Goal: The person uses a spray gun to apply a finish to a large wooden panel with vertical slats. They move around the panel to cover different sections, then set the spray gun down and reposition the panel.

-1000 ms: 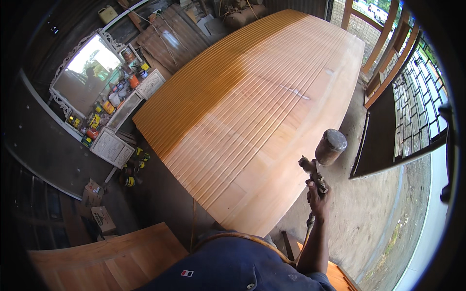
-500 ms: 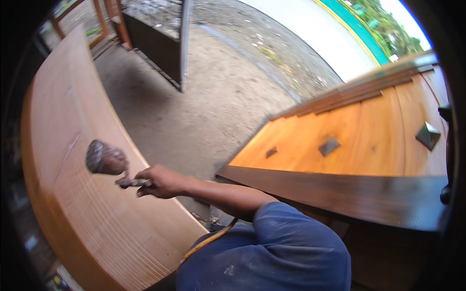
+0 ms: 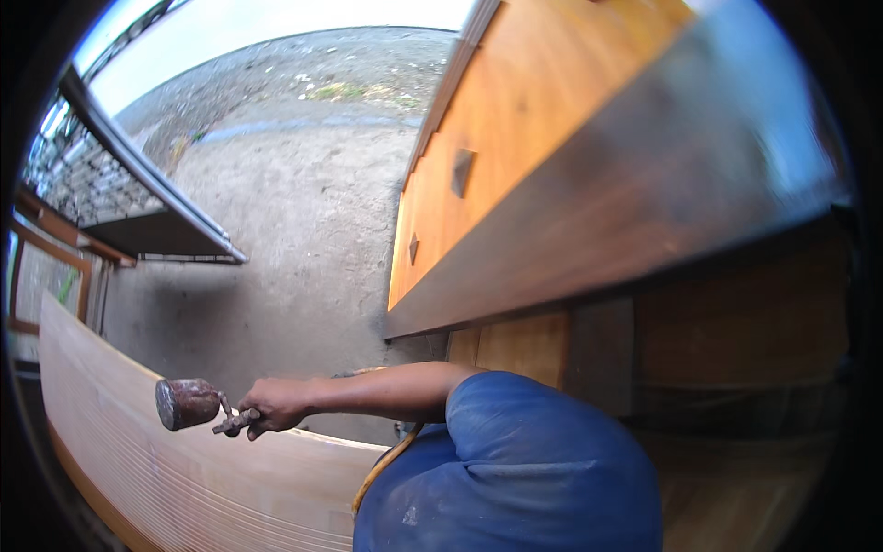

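The long, pale wooden panel with fine parallel grooves appears only partly coated: an orange-brown band runs along its lower-left edge, while the rest of the surface in view, both the grooved part and the smoother strip by its upper edge, looks bare and light. Judging from this, most of what shows of the panel is left to colour, though its lower part runs out of view, so the full share done cannot be told. The right hand is closed around a dark, worn metal spray gun, whose stained reddish-brown cylindrical cup points toward the panel's left end. Hand and gun are over the panel's upper edge, with the bare wood below and to the left of them; the gun seems clear of the surface, but how high it hangs is hard to judge, and no spray is visible. The left hand is out of view, so its state cannot be told. A yellowish hose passes the panel's right end, against the person's blue shirt. Up and to the right of the panel stands an orange wooden piece with a dark brown border and pyramid-shaped studs.
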### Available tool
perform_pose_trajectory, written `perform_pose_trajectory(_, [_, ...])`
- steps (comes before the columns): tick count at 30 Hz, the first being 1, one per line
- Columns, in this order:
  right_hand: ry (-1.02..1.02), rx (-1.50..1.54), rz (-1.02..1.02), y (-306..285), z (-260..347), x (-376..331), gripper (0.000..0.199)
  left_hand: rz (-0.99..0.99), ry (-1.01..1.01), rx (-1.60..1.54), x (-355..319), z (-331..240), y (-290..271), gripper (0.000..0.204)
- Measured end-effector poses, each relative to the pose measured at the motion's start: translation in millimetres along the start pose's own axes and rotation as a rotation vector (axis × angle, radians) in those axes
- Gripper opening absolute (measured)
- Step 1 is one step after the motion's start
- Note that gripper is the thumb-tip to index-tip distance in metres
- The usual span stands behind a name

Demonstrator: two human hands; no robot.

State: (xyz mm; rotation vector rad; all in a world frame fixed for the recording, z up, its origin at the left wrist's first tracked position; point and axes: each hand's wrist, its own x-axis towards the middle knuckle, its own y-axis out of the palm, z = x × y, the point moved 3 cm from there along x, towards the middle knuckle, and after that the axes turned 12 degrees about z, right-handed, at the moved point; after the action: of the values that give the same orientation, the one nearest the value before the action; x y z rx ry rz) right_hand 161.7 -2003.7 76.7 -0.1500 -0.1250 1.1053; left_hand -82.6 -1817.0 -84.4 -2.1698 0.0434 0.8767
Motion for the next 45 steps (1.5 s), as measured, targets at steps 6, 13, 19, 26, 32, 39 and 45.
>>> perform_pose_trajectory(6, [0.015, -0.021, -0.029, -1.6, 13.8, -15.0, 0.032, 0.206, 0.075, 0.059, 0.2, -37.2, 10.1, 0.038])
perform_pose_trajectory(13, [-0.036, -0.017, -0.036, -7.6, 25.7, -26.8, 0.03, 0.338, 0.091, 0.064, 4.3, -57.0, 30.9, 0.038])
perform_pose_trajectory(19, [-0.043, 0.014, -0.083, 0.1, 42.1, -35.3, 0.03, 0.401, 0.101, 0.016, 4.7, -56.8, 46.8, 0.038])
perform_pose_trajectory(26, [0.044, 0.048, -0.06, 2.4, 39.9, -30.9, 0.03, 0.473, 0.018, -0.052, 3.9, -48.2, 58.7, 0.038])
perform_pose_trajectory(32, [0.024, 0.103, -0.105, 1.7, 37.3, -31.5, 0.029, 0.492, -0.064, -0.106, -27.8, -20.6, 80.2, 0.037])
perform_pose_trajectory(39, [0.174, -0.141, -0.044, -24.4, -11.8, -31.5, 0.024, 0.46, -0.267, -0.325, -214.5, 75.7, 157.3, 0.037])
perform_pose_trajectory(45, [0.152, 0.141, 0.09, -6.1, -12.9, -49.0, 0.028, 0.22, -0.443, -0.6, -310.2, 90.5, 277.2, 0.037])
